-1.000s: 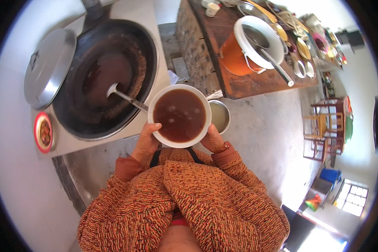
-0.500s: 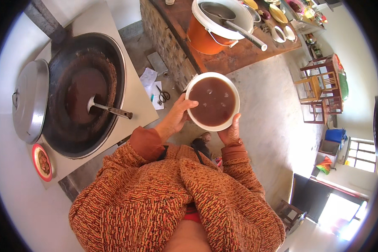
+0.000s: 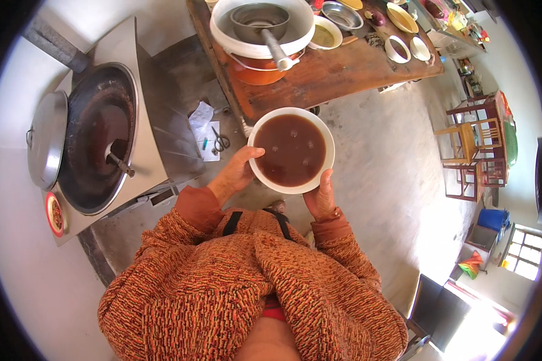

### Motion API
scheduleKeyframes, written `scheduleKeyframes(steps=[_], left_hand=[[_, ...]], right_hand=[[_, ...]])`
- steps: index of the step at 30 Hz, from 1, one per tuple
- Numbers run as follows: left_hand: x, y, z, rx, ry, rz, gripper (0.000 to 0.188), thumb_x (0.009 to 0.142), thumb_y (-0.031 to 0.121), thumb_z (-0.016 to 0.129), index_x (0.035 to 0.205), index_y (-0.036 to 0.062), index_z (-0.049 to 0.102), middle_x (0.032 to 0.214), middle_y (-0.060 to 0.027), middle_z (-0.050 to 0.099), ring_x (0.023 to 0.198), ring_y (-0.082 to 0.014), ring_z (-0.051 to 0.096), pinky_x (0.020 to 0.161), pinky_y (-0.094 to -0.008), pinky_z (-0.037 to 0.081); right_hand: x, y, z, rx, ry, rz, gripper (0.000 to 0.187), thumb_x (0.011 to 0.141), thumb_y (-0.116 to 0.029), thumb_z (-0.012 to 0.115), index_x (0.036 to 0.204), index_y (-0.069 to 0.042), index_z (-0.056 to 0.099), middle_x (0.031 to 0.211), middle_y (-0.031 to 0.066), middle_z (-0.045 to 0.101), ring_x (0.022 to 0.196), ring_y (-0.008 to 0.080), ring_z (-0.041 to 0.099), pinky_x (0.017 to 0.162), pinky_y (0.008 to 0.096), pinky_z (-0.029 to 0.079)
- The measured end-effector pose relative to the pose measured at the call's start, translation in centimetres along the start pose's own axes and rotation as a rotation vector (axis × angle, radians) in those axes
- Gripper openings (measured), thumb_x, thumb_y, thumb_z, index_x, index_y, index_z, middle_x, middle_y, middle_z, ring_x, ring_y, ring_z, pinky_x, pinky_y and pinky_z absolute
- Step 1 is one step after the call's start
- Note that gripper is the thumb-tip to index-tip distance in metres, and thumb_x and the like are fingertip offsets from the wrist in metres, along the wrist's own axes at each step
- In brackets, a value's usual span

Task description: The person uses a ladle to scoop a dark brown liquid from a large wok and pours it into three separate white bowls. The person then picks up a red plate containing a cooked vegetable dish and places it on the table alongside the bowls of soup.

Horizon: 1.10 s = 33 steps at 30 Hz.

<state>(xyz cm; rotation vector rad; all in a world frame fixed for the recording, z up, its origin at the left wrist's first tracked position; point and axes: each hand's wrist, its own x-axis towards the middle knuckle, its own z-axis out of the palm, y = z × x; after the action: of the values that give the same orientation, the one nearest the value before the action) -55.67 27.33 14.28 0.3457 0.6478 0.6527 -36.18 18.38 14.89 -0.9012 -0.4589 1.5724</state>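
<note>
Grey floor [image 3: 379,168], bright with daylight on its right part, spreads under and to the right of the white bowl [image 3: 285,189]. Beyond the bowl stands a brown wooden table [image 3: 319,81] bearing an orange bucket [image 3: 256,73] with a white upper part; a long-handled metal dipper [image 3: 276,51] rests across its mouth. To the left of the bowl, a pale stove top [image 3: 152,165] carries a dark wok [image 3: 77,171], a ladle [image 3: 121,163] standing in it, with a metal lid [image 3: 47,141] leaning at its far side. Between bowl and stove, scissors [image 3: 221,143] lie on white paper [image 3: 211,129]. Wooden chairs [image 3: 473,139] stand well off to the bowl's right. Both forearms, in an orange knitted jacket [image 3: 193,283], reach forward from the body and converge on the bowl, held level in front of the torso and filled with brown liquid [image 3: 291,150]. Left hand [image 3: 238,173], partly curled, grips the bowl's near left side, thumb over the rim; right hand [image 3: 321,197] cups its near right side, thumb raised against the edge. The other fingers are mostly hidden beneath the bowl.
</note>
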Motion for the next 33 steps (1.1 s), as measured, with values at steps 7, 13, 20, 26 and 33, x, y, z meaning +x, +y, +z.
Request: scheduleKeyframes(steps=[7,13,20,26,33], left_hand=[[6.1,-0.6,4.7,0.074,-0.098,-0.021,0.054,0.079,0.026,0.061,0.125,0.0039,0.045,0.116,-0.0075,0.055,0.107,-0.0186,0.054,0.092,-0.0357,0.043],[12.0,-0.1,8.6,0.175,-0.212,-0.084,0.054,0.080,0.025,0.061,0.126,0.0067,0.041,0.114,-0.0067,0.053,0.102,-0.0165,0.055,0.085,-0.0357,0.049],[18.4,0.2,11.5,0.169,-0.133,-0.059,0.047,0.082,0.021,0.060,0.123,0.0052,0.045,0.112,-0.0067,0.055,0.099,-0.0164,0.058,0.085,-0.0340,0.050],[25.7,-1.0,13.0,0.140,-0.073,0.049,0.048,0.080,0.018,0.062,0.124,0.0052,0.047,0.113,-0.0073,0.057,0.101,-0.0178,0.058,0.085,-0.0347,0.050],[34.7,-3.6,15.4,0.047,0.040,0.044,0.041,0.083,0.022,0.063,0.116,0.0007,0.052,0.110,-0.0074,0.059,0.100,-0.0167,0.059,0.086,-0.0336,0.049]], right_hand=[[1.7,-4.8,-4.3,0.021,0.048,-0.061,0.088,0.079,-0.064,0.052,0.141,-0.009,0.023,0.144,0.0086,0.028,0.132,0.0244,0.028,0.108,0.0415,0.025],[3.2,-9.2,-6.9,0.010,0.163,-0.110,0.089,0.078,-0.065,0.052,0.141,-0.009,0.024,0.143,0.0084,0.029,0.131,0.0254,0.029,0.108,0.0424,0.026],[8.7,-12.6,-11.8,0.061,0.143,-0.082,0.085,0.081,-0.065,0.046,0.141,-0.009,0.024,0.143,0.0090,0.030,0.131,0.0256,0.030,0.108,0.0428,0.025],[15.8,-17.6,-19.1,-0.003,-0.008,0.034,0.082,0.085,-0.064,0.041,0.142,-0.009,0.022,0.144,0.0086,0.028,0.131,0.0245,0.029,0.109,0.0411,0.024],[22.3,-23.2,-26.8,-0.122,-0.069,0.102,0.083,0.085,-0.065,0.037,0.142,-0.007,0.020,0.145,0.0089,0.027,0.133,0.0236,0.027,0.109,0.0399,0.024]])
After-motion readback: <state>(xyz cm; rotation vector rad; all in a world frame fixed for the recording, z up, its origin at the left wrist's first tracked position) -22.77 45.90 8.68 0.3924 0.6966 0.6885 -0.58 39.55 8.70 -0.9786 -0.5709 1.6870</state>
